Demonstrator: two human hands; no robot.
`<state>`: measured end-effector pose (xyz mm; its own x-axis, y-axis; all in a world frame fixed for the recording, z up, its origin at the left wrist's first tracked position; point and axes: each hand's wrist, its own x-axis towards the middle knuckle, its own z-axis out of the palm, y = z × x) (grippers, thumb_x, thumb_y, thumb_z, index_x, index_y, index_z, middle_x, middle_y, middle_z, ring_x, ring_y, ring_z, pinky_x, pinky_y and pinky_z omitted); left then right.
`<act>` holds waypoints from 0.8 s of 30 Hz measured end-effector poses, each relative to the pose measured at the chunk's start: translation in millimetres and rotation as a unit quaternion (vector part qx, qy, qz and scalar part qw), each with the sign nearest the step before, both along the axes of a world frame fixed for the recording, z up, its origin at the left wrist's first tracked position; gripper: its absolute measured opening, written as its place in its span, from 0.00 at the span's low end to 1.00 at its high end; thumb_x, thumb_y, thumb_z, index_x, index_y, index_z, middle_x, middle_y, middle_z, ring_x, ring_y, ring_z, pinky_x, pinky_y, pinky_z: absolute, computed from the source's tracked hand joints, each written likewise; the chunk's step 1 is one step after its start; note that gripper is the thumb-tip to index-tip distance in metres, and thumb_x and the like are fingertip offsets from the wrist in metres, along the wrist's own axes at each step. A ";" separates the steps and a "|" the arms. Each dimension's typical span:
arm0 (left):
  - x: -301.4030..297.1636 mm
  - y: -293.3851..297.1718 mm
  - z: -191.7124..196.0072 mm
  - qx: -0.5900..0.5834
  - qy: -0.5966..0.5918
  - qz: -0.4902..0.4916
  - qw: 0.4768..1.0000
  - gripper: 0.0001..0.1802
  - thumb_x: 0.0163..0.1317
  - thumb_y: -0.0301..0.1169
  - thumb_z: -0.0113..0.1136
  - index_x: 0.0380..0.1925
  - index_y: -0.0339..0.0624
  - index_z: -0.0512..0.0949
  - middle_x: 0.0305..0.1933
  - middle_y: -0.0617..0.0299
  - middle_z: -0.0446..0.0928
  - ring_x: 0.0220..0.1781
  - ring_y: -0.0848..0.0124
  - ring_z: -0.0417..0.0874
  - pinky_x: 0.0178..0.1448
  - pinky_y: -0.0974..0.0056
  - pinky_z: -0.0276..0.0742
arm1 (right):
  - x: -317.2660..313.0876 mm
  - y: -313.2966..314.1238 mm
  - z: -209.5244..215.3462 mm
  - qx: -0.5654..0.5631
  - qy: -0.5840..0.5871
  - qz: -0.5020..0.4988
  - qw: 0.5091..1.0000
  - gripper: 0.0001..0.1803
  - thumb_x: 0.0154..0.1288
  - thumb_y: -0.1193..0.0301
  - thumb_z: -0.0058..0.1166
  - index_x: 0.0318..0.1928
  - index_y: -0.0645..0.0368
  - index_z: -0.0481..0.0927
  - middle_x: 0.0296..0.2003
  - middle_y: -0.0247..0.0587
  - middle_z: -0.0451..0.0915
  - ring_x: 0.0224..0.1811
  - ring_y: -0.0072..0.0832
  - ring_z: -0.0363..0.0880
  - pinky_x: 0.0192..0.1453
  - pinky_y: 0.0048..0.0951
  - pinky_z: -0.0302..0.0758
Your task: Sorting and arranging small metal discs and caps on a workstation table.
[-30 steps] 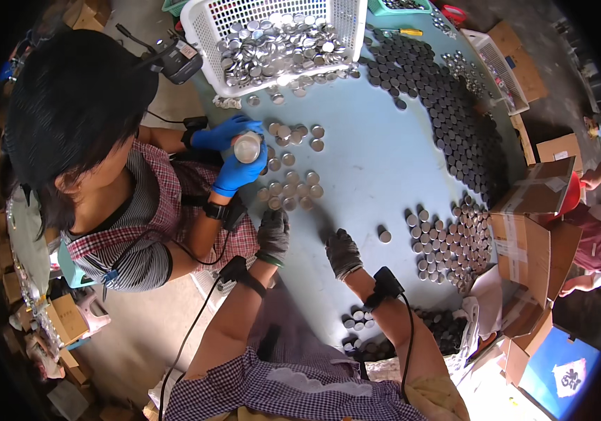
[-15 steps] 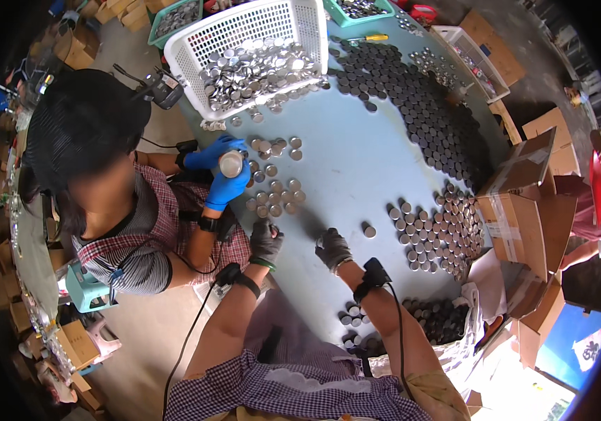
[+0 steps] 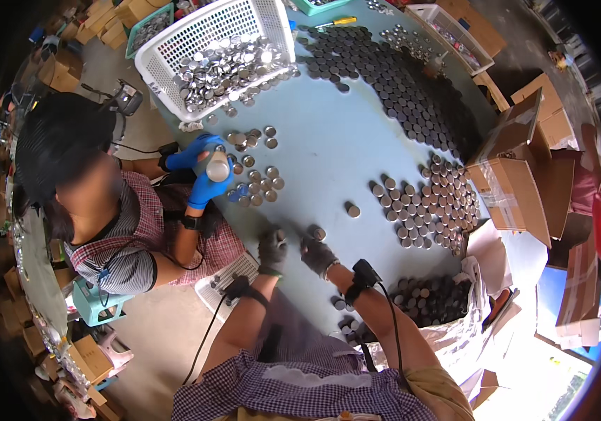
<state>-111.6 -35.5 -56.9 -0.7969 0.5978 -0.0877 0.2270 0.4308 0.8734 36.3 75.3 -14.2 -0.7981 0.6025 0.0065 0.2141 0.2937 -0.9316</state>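
My left hand (image 3: 272,254), in a grey glove, is closed above the near part of the blue-grey table (image 3: 314,161). What its fingers hold, if anything, is too small to make out. Just to its right, my gloved right hand (image 3: 318,257) has curled fingers with a small round metal tin (image 3: 318,234) at their tips. A single tin (image 3: 353,210) stands beyond and to the right. Farther right spreads a group of similar tins (image 3: 412,210). Several more tins (image 3: 265,184) lie beyond my left hand, near a co-worker.
A co-worker's blue-gloved hands (image 3: 205,175) hold a pale round-ended object at left. A white basket (image 3: 147,59) of silver discs stands far left. Dark discs (image 3: 412,105) cover the far right. Cardboard boxes (image 3: 511,189) flank the right edge; dark pieces (image 3: 430,302) fill a sack near my right forearm.
The view has shifted, so the table's contents sit farther left. My hands are closer together, and a tin now shows at my right fingertips. The co-worker's held object is tilted differently.
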 end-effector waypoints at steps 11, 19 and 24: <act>158.5 64.9 96.7 0.017 0.110 -0.352 0.929 0.18 0.44 0.28 0.59 0.38 0.39 0.73 0.38 0.51 0.74 0.39 0.52 0.76 0.42 0.54 0.74 | 169.2 95.9 60.7 0.119 -0.384 -0.138 0.905 0.19 0.55 0.63 0.51 0.46 0.58 0.74 0.36 0.52 0.79 0.40 0.48 0.78 0.44 0.43 0.74; 223.4 10.2 93.8 -0.100 0.097 -0.426 0.894 0.13 0.50 0.33 0.62 0.35 0.43 0.73 0.31 0.52 0.76 0.33 0.53 0.78 0.36 0.54 0.73 | 144.1 52.1 126.7 0.064 -0.504 0.011 0.861 0.15 0.54 0.58 0.47 0.38 0.50 0.80 0.44 0.42 0.77 0.43 0.41 0.78 0.43 0.40 0.76; 216.1 22.2 68.4 -0.187 -0.007 -0.440 0.878 0.13 0.54 0.35 0.54 0.38 0.40 0.74 0.36 0.55 0.75 0.38 0.58 0.78 0.40 0.54 0.76 | 109.6 56.7 100.6 0.157 -0.439 -0.026 0.884 0.19 0.58 0.55 0.42 0.39 0.56 0.76 0.32 0.52 0.80 0.37 0.48 0.78 0.43 0.45 0.74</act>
